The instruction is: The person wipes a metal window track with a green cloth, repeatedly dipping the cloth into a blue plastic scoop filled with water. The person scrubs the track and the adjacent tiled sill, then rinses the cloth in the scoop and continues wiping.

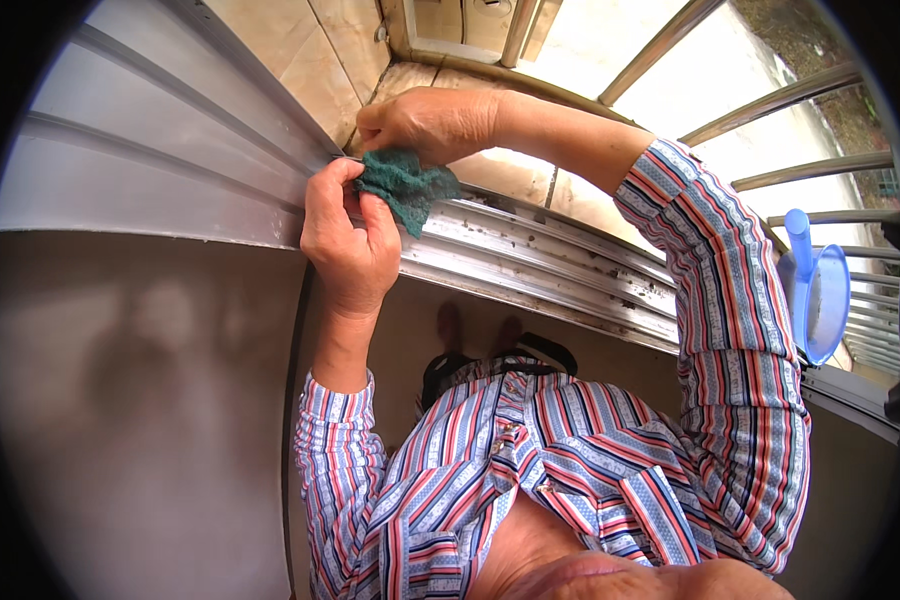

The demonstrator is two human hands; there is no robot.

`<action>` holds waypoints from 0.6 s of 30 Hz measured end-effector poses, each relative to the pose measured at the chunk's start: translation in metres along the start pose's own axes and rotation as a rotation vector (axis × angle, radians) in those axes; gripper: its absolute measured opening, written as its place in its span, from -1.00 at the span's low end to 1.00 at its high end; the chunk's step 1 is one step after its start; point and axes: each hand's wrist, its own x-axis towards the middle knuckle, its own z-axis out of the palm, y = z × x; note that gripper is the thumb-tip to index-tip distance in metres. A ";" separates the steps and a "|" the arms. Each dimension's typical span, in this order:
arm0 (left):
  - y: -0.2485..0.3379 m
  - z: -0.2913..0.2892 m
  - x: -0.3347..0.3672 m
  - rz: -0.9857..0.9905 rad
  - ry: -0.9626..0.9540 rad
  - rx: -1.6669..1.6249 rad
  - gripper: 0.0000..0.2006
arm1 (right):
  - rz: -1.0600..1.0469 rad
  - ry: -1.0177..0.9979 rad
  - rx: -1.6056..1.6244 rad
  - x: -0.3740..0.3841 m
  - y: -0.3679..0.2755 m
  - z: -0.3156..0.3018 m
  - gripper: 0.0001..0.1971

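A dark green cloth [407, 187] is bunched at the corner where a grey metal panel meets the window track. My left hand [348, 240] comes up from below and pinches the cloth's left edge between thumb and fingers. Just above, my right hand [432, 122] reaches across from the right, closed over the top of the cloth. Its fingers curl down at the panel's end, and their tips are hidden. The silvery window track [560, 262] runs right from the cloth, its grooves spotted with dark dirt.
The grey ridged panel [160, 140] fills the upper left. Beyond the track lies a tiled ledge [510, 178], bounded by metal railing bars [660, 50]. A blue plastic scoop with a handle [815, 290] sits at the right, near the track and bars.
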 end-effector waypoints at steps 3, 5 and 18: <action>-0.002 0.001 0.000 -0.048 -0.007 -0.027 -0.73 | 0.052 -0.063 -0.020 -0.020 -0.002 -0.004 -0.78; -0.006 0.002 -0.001 -0.037 -0.009 -0.019 -0.72 | -0.024 -0.057 0.061 -0.037 -0.002 -0.005 -0.81; 0.011 0.013 -0.003 0.039 0.023 0.179 -0.70 | 0.660 0.452 0.676 -0.270 -0.051 -0.073 -0.72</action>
